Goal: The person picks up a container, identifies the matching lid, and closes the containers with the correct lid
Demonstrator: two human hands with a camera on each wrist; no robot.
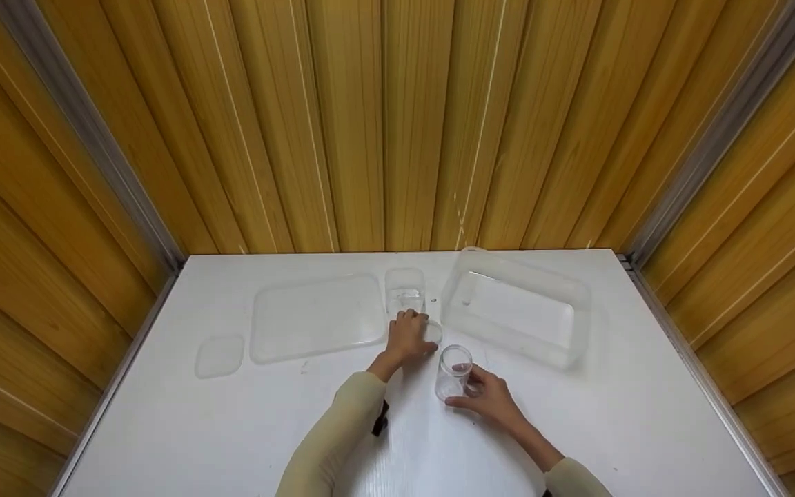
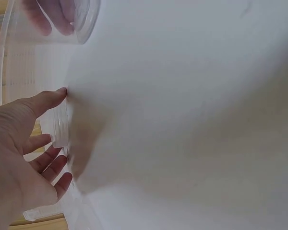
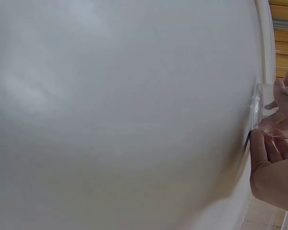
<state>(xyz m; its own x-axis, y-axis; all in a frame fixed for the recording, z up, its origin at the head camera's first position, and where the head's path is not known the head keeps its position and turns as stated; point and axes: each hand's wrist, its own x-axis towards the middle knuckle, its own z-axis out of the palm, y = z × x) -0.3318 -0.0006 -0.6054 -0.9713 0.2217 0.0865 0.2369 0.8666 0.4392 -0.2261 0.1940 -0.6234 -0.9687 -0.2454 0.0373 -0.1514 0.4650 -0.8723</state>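
A clear glass jar (image 1: 447, 384) without a lid stands upright on the white table. My right hand (image 1: 491, 399) holds it from the right, thumb at the near side of its lower part and fingers around the back. Ahead and to the left, my left hand (image 1: 408, 336) reaches over a small round translucent lid (image 1: 433, 333). In the left wrist view the thumb and fingers spread to either side of that lid (image 2: 61, 127), fingertips close to the tabletop. Just beyond the left fingers is a small clear rectangular container (image 1: 404, 281), partly hidden by them.
A large open translucent bin (image 1: 515, 345) sits at the back right. A large rectangular lid (image 1: 318, 317) lies flat on the left, with a smaller square lid (image 1: 219, 356) beside it. Wood-look panels (image 1: 411, 138) rise behind the white table (image 1: 163, 428).
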